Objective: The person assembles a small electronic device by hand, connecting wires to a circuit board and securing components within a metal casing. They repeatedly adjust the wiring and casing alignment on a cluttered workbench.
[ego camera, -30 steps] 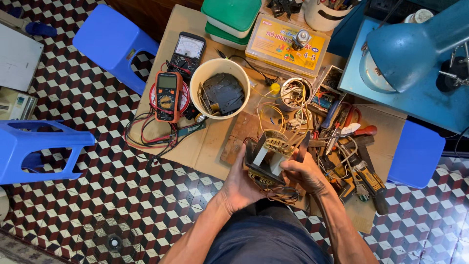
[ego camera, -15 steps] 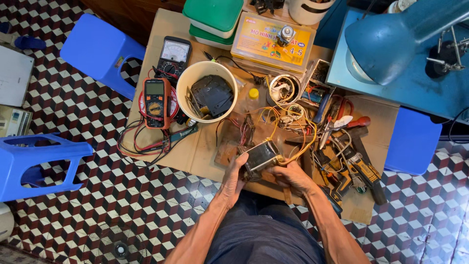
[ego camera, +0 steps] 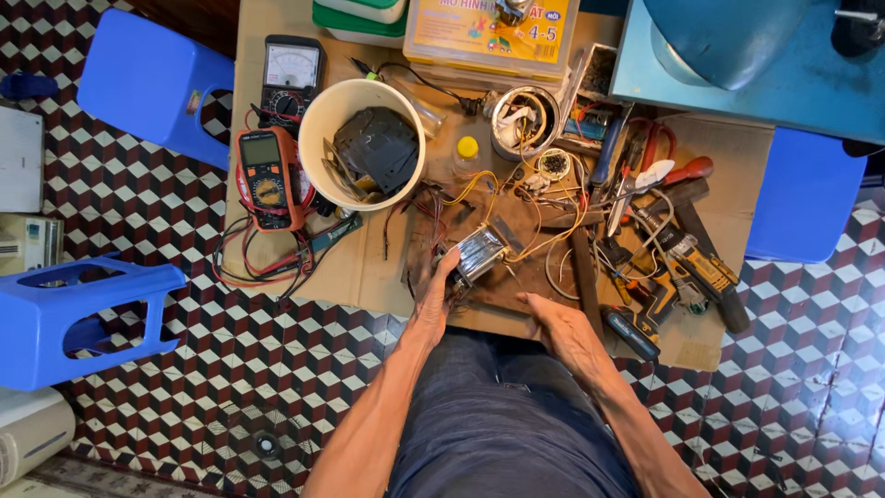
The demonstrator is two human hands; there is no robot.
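**While clamped in the left hand (ego camera: 441, 295), set on the wooden board (ego camera: 539, 293)**

Seen from above, over lap and forearms. Left fingers (ego camera: 452, 263) curled and closed on the near end of a small metal transformer (ego camera: 479, 251); gripped there, resting on the dark board at the near edge of the desk (ego camera: 369, 277). Yellow and red wires (ego camera: 516, 207) trailing from its far side toward the clutter behind.

Right hand (ego camera: 562, 327) lying flat on the board just beside the transformer, not touching it; fingers straight, close together, holding nothing.

Behind the left hand, a white bucket (ego camera: 361, 143) with dark flat plates inside. Left of that, an orange multimeter (ego camera: 267, 180), and beyond it a black dial meter (ego camera: 290, 74), with leads looping over the desk edge. Between bucket and a round tin (ego camera: 525, 120), a small yellow-capped bottle (ego camera: 467, 152). To the right, a heap of pliers, screwdrivers and cutters (ego camera: 664, 203), well apart from both hands.

On the chequered tile floor (ego camera: 184, 387), blue plastic stools: one at far left (ego camera: 152, 88), one tipped on its side (ego camera: 74, 314), one at right (ego camera: 802, 194). Above, part of a blue lamp shade (ego camera: 728, 37).
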